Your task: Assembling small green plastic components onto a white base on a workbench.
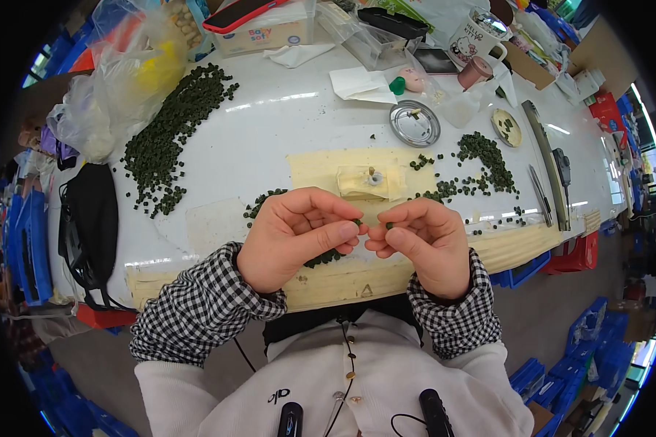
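Between thumb and forefinger, my left hand (291,234) pinches a small dark green piece (357,222). Close beside it, my right hand (436,239) grips another small dark green piece (389,226) the same way. The two hands are near each other above the table's front edge, a narrow gap between their fingertips. Just beyond them a cream block with a small grey peg (372,177) sits taped on a yellowish patch. Loose green pieces (266,200) lie by my left hand, partly hidden by it. More green pieces (444,191) lie past my right hand.
A large heap of green pieces (171,127) spreads at the left. Another heap (488,156) lies at the right, near a round metal lid (415,124), tweezers (539,191) and a long metal bar (547,160). Plastic bags (135,80), boxes and a mug (477,38) crowd the far side.
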The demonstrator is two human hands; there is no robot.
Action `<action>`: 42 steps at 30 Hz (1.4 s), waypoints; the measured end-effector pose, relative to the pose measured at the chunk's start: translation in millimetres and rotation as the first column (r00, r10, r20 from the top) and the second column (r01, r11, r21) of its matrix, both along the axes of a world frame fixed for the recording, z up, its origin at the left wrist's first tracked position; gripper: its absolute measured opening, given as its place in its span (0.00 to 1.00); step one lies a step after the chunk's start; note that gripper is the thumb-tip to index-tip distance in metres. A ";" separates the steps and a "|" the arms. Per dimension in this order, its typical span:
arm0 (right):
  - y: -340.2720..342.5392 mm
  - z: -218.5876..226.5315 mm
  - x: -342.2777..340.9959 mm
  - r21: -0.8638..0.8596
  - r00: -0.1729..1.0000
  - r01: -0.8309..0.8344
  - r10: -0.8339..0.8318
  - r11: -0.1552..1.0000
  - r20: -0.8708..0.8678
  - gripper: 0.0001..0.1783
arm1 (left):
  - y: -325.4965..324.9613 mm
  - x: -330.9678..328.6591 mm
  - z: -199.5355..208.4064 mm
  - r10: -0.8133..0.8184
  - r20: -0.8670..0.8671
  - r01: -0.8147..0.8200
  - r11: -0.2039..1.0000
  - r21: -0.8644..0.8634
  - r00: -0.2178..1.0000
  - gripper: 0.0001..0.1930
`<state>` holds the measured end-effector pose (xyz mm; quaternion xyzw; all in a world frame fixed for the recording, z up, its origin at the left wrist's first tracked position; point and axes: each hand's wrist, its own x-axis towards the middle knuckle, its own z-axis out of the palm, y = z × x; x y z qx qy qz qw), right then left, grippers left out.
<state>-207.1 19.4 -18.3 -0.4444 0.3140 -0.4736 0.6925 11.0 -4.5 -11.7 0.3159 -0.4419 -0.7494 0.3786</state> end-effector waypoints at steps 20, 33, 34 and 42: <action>1.0 -7.0 13.6 -0.517 0.883 0.133 -0.338 0.845 -0.325 0.14 | 2.2 -3.1 -2.9 0.042 0.010 -0.041 0.996 -0.076 0.999 0.08; 4.2 -2.5 23.8 -0.657 0.769 0.139 -0.499 0.741 -0.400 0.16 | 4.5 -0.4 -3.7 0.057 0.000 -0.057 0.997 -0.048 0.998 0.09; 4.3 -2.1 23.9 -0.659 0.766 0.133 -0.499 0.740 -0.405 0.17 | 5.1 -0.6 -4.0 0.062 -0.001 -0.062 0.996 -0.061 0.998 0.09; 2.4 -13.5 25.0 -0.521 0.873 0.190 -0.386 0.832 -0.299 0.16 | 6.8 -0.7 -7.0 0.082 0.013 -0.079 0.989 -0.128 0.997 0.08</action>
